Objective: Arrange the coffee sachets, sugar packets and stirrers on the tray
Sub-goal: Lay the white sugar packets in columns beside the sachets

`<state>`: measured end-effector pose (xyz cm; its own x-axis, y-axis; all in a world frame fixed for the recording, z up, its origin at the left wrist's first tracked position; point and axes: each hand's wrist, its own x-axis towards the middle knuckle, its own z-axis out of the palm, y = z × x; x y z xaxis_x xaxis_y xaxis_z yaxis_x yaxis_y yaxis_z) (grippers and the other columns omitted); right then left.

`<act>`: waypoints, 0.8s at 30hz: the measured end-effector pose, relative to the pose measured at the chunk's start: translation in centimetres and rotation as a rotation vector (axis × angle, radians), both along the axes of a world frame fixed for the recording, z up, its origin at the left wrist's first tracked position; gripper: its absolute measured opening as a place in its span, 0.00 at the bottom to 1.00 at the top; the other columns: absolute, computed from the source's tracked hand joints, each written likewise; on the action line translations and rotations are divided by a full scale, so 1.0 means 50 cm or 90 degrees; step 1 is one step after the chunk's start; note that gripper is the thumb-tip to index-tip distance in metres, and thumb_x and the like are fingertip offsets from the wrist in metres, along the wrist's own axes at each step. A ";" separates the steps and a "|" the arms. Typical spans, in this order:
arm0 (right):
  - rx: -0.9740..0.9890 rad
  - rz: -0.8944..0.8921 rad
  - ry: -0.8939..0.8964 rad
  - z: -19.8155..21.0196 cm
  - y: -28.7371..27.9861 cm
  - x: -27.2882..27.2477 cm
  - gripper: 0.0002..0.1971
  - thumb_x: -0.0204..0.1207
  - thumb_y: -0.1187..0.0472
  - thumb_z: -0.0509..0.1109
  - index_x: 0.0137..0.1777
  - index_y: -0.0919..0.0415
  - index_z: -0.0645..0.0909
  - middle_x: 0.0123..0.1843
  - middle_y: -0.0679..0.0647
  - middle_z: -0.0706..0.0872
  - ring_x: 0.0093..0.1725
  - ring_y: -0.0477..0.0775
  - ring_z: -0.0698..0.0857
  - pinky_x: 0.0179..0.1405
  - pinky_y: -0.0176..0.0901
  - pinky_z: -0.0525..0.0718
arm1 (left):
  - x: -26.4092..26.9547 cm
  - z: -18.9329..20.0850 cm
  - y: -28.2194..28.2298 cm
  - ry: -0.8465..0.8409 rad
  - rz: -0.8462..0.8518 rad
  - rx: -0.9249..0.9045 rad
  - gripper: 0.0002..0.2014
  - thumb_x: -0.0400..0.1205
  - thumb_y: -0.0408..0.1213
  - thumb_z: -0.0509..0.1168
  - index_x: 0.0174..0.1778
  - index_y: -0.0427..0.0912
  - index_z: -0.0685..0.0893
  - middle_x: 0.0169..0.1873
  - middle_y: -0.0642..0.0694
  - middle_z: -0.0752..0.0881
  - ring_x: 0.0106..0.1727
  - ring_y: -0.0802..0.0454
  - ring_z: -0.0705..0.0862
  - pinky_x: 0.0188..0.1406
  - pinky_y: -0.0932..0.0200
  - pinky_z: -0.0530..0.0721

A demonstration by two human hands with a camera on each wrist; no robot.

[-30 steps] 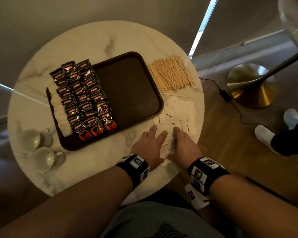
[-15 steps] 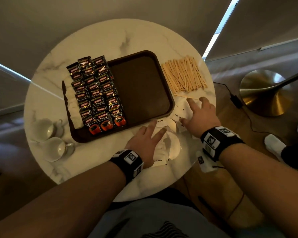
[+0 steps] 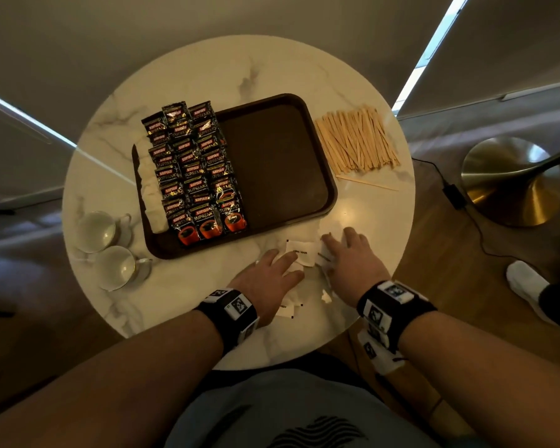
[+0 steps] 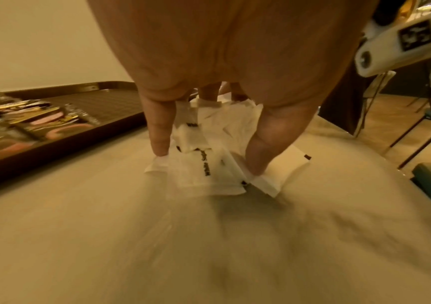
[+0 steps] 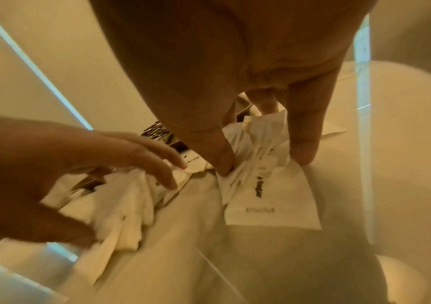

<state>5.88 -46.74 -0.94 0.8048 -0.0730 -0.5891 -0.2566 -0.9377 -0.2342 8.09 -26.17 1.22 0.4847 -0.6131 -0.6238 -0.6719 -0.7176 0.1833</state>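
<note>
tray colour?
Dark brown rectangular plastic tray, best seen in the head view; black coffee sachets cover its left half.

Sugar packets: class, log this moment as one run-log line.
left hand: on sugar packets | right hand: gathering packets | tray: coffee sachets placed | stirrers: on table

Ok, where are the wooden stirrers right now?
In the head view, the stirrers lie in a loose pile on the table, just off the tray's right edge, beyond the right hand.

Right hand back beside left hand.
</note>
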 end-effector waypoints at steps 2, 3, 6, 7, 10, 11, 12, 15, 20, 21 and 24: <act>0.030 0.043 -0.003 -0.005 0.031 -0.021 0.34 0.89 0.55 0.61 0.91 0.41 0.52 0.92 0.59 0.49 0.91 0.66 0.50 0.87 0.60 0.67 | -0.005 -0.006 0.036 -0.010 0.022 -0.015 0.40 0.80 0.31 0.72 0.86 0.58 0.62 0.90 0.46 0.50 0.89 0.36 0.51 0.80 0.39 0.77; 0.046 0.067 -0.004 -0.006 0.046 -0.027 0.33 0.90 0.56 0.61 0.91 0.43 0.53 0.92 0.59 0.49 0.91 0.66 0.49 0.88 0.60 0.65 | -0.007 -0.010 0.054 -0.013 0.036 -0.019 0.39 0.80 0.32 0.72 0.85 0.58 0.64 0.90 0.46 0.51 0.89 0.37 0.53 0.79 0.40 0.77; 0.074 0.139 -0.010 -0.008 0.086 -0.024 0.32 0.89 0.56 0.62 0.91 0.45 0.55 0.93 0.59 0.51 0.91 0.66 0.52 0.88 0.63 0.64 | -0.013 -0.013 0.103 -0.010 0.088 -0.028 0.35 0.81 0.36 0.70 0.83 0.60 0.67 0.89 0.48 0.55 0.88 0.41 0.54 0.79 0.42 0.77; 0.079 0.166 -0.021 -0.009 0.097 -0.019 0.32 0.89 0.55 0.63 0.91 0.45 0.57 0.93 0.59 0.53 0.91 0.64 0.54 0.87 0.64 0.66 | -0.015 -0.014 0.118 -0.009 0.108 -0.032 0.34 0.82 0.37 0.69 0.82 0.61 0.68 0.89 0.49 0.56 0.87 0.42 0.55 0.78 0.42 0.77; 0.111 0.220 -0.049 -0.005 0.122 0.000 0.34 0.85 0.52 0.67 0.90 0.45 0.60 0.92 0.54 0.58 0.89 0.59 0.61 0.81 0.62 0.73 | -0.018 -0.011 0.148 0.003 0.173 -0.052 0.35 0.83 0.40 0.68 0.85 0.59 0.64 0.88 0.52 0.58 0.86 0.44 0.57 0.80 0.40 0.76; 0.134 0.214 -0.060 0.000 0.126 0.006 0.35 0.83 0.52 0.70 0.89 0.45 0.62 0.91 0.53 0.61 0.87 0.58 0.65 0.80 0.59 0.76 | -0.019 -0.010 0.157 0.007 0.200 -0.056 0.37 0.83 0.42 0.69 0.87 0.59 0.61 0.89 0.53 0.58 0.86 0.45 0.57 0.80 0.40 0.75; 0.155 0.196 -0.072 0.006 0.126 0.011 0.36 0.80 0.51 0.73 0.88 0.46 0.65 0.89 0.51 0.64 0.84 0.58 0.70 0.78 0.55 0.77 | -0.019 -0.008 0.164 0.007 0.225 -0.058 0.40 0.82 0.44 0.70 0.89 0.59 0.59 0.89 0.54 0.57 0.86 0.46 0.57 0.81 0.40 0.74; 0.150 0.093 -0.095 0.023 0.116 0.026 0.38 0.75 0.41 0.77 0.84 0.48 0.70 0.81 0.50 0.73 0.76 0.58 0.76 0.74 0.51 0.78 | -0.021 -0.008 0.186 -0.020 0.288 -0.059 0.46 0.79 0.51 0.73 0.90 0.56 0.54 0.89 0.53 0.56 0.87 0.45 0.57 0.83 0.41 0.72; 0.089 0.067 -0.009 0.026 0.136 0.054 0.39 0.71 0.37 0.79 0.80 0.49 0.74 0.70 0.53 0.81 0.71 0.59 0.79 0.68 0.54 0.83 | -0.027 -0.010 0.194 -0.018 0.357 -0.069 0.42 0.80 0.53 0.73 0.88 0.56 0.59 0.87 0.53 0.60 0.84 0.46 0.61 0.82 0.45 0.73; 0.092 0.086 0.004 0.027 0.145 0.060 0.36 0.72 0.40 0.79 0.79 0.47 0.75 0.68 0.53 0.82 0.70 0.59 0.80 0.67 0.54 0.83 | -0.027 -0.008 0.190 -0.017 0.361 -0.074 0.41 0.80 0.52 0.73 0.87 0.56 0.61 0.86 0.54 0.62 0.83 0.46 0.62 0.81 0.47 0.73; 0.113 0.094 0.023 0.028 0.162 0.077 0.29 0.72 0.46 0.79 0.74 0.46 0.80 0.64 0.53 0.84 0.66 0.59 0.83 0.65 0.53 0.85 | -0.020 -0.006 0.181 -0.016 0.362 -0.079 0.43 0.81 0.51 0.74 0.89 0.56 0.59 0.82 0.53 0.64 0.81 0.47 0.65 0.78 0.49 0.75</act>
